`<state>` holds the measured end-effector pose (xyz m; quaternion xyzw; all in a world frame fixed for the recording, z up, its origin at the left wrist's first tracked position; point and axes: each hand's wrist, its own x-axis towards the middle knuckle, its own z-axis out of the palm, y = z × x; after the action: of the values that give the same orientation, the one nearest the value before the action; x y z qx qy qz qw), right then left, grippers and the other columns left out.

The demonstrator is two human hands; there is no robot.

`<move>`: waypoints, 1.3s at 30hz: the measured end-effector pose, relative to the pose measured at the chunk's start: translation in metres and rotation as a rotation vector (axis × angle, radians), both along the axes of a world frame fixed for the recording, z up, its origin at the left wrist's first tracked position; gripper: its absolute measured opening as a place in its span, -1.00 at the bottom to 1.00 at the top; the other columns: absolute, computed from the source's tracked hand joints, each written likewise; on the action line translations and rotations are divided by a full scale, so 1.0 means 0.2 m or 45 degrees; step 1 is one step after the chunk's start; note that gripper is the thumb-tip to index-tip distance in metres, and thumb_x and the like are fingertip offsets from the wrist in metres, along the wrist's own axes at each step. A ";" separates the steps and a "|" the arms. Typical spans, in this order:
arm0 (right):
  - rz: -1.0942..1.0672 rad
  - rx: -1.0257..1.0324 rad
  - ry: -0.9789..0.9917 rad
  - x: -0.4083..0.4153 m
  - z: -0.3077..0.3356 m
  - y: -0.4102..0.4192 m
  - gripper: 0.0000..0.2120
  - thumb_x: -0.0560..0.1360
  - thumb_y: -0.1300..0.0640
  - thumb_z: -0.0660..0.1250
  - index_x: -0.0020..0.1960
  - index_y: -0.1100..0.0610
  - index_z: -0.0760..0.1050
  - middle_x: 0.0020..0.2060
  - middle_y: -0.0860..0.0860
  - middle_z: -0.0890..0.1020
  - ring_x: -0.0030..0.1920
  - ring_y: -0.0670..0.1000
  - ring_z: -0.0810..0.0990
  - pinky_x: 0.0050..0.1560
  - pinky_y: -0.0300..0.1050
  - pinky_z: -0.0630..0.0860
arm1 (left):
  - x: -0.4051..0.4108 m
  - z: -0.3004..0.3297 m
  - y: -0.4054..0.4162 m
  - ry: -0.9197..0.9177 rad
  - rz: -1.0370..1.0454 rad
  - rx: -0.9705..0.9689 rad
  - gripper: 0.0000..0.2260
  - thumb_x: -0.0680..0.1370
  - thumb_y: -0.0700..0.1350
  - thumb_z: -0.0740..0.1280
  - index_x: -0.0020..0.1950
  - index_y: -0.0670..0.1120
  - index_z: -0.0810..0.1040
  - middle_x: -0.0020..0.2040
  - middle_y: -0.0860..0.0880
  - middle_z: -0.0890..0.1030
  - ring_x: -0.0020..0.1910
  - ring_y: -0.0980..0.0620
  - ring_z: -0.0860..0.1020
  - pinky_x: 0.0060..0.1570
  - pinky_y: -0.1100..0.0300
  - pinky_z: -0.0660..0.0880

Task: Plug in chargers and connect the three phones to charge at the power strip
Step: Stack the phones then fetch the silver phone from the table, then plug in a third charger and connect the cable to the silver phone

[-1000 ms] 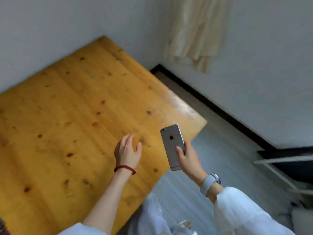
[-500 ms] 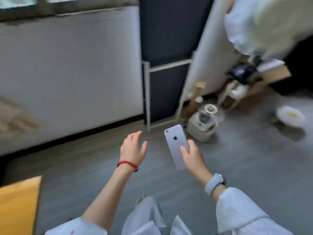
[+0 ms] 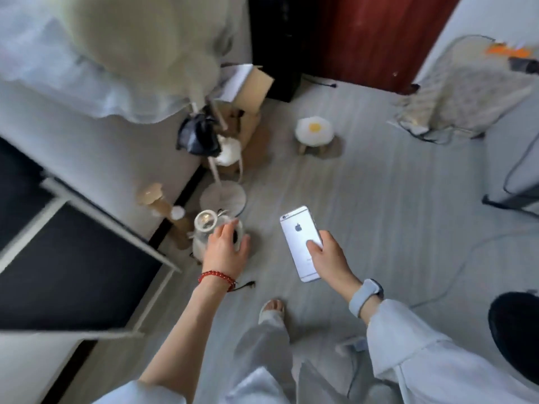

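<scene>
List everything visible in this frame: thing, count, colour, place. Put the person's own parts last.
phone: one, silver, back facing up, held in the right hand.
small stool: one, white cushion with a yellow centre, on the floor ahead.
white appliance: one, clear round top, on the floor under the left hand.
cardboard box: one, brown, flaps open, by the wall.
cable: one, white, across the floor at right.
floor: grey planks.
bead bracelet: one, red, left wrist.
wristband: one, pale grey, right wrist.
left hand: empty, fingers spread.
right hand: gripping the phone.
</scene>
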<state>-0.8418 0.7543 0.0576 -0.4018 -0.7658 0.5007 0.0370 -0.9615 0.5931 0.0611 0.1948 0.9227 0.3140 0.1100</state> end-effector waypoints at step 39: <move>-0.896 -0.016 0.016 -1.03 0.05 5.14 -0.95 0.53 0.18 0.14 -0.11 0.13 0.33 -0.28 -0.02 0.45 -0.26 0.03 0.44 -0.39 -0.22 0.30 | -1.51 -0.01 5.55 -0.024 -0.916 -0.111 -0.55 0.52 0.02 0.21 0.38 -0.07 0.26 0.36 -0.14 0.39 0.34 -0.14 0.32 0.31 -0.08 0.32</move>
<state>-1.0481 1.7824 0.0675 -0.6382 -0.5772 0.4645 0.2095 -1.2636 1.7027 0.0593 0.4994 0.8066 0.2172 0.2300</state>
